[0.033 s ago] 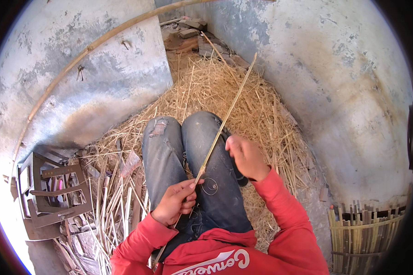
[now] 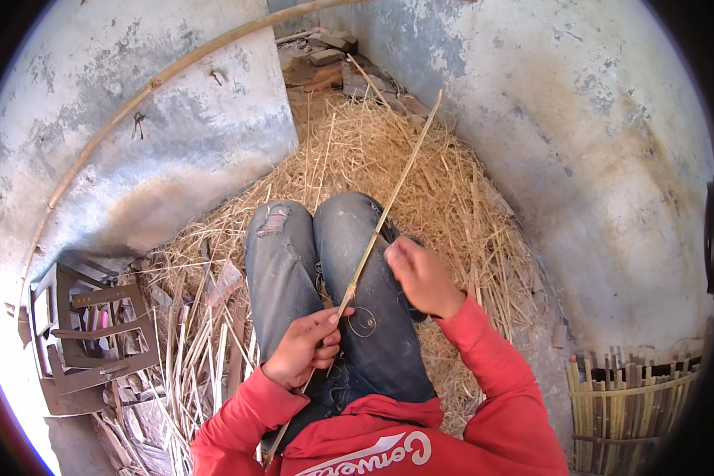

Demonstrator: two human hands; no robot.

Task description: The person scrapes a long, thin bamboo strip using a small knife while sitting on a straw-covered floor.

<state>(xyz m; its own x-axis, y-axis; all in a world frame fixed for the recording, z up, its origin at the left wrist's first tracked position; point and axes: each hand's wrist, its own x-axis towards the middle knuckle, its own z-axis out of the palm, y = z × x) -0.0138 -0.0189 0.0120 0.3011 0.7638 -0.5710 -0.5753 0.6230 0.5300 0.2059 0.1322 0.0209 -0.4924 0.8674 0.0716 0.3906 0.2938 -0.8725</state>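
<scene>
A long, thin bamboo strip [image 2: 399, 184] slants over my lap, its far end up and to the right. My left hand [image 2: 308, 343] pinches it between thumb and fingers, just below a knot-like joint [image 2: 350, 293]. The strip's lower end runs back toward my left side. A thin curled strand [image 2: 362, 322] loops over my thigh beside the left fingertips. My right hand [image 2: 426, 279] is closed, thumb up, a little to the right of the strip and apart from it. What it holds, if anything, is hidden. Something dark shows behind it, too covered to name.
Straw-like shavings [image 2: 373, 143] cover the floor ahead of my knees. A dark slatted frame [image 2: 103, 333] stands at the left beside loose strips [image 2: 202, 365]. A woven bamboo piece [image 2: 635, 401] is at the lower right. A long bent pole [image 2: 127, 111] leans on the left wall.
My right hand has shifted slightly down and left, toward the strip. The strip's far end has moved a touch left; my left hand keeps its grip.
</scene>
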